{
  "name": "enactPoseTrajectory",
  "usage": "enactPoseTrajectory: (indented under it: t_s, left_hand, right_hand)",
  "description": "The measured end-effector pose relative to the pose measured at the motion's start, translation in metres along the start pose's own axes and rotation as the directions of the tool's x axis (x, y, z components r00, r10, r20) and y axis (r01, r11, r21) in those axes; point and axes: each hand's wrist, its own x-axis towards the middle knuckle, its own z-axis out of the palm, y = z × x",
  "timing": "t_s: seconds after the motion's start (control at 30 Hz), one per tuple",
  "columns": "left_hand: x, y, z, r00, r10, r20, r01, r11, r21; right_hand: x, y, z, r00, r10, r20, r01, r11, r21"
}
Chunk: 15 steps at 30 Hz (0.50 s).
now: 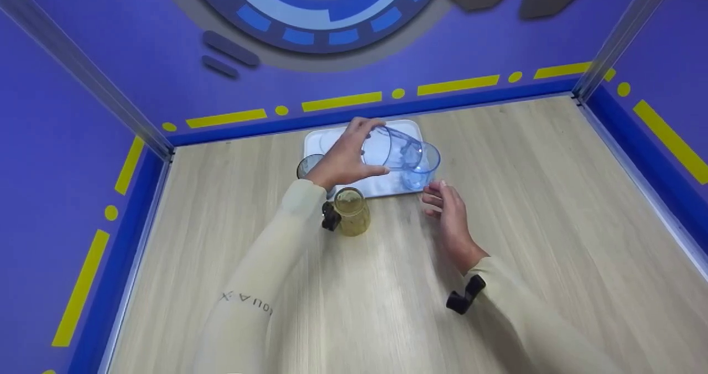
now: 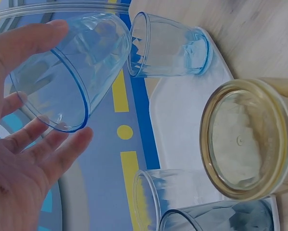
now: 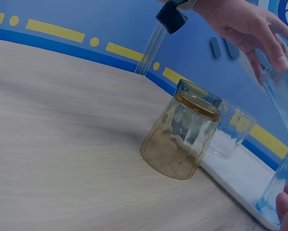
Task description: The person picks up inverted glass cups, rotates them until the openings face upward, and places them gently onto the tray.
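Note:
My left hand (image 1: 345, 155) grips a blue drinking glass (image 1: 402, 147) at its rim, thumb on one side and fingers on the other. That glass is tilted above the white tray (image 1: 381, 187), its base pointing right. An upright light blue glass (image 2: 173, 48) stands at the tray's right end, partly behind the held one in the head view. My right hand (image 1: 452, 216) is beside that upright glass, fingers loosely bent and holding nothing. An amber glass (image 1: 353, 216) sits upside down on the table, in front of the tray and below my left wrist.
On the tray's left part stand a grey glass (image 2: 226, 216) and a clear glass (image 3: 233, 127), mostly hidden by my left hand in the head view. The tray lies near the blue back wall (image 1: 310, 94). Wood-grain table (image 1: 553, 208) extends to both side walls.

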Motion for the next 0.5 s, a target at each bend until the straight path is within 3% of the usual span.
enactPoseTrajectory:
  t_s: [0.5]
  left_hand:
    - [0.0085,0.0040,-0.0064,0.999,-0.040,0.035,0.037,0.995,0.088]
  right_hand:
    - [-0.0018,0.0041,-0.0055,0.999,-0.024,0.040,0.026,0.999,-0.043]
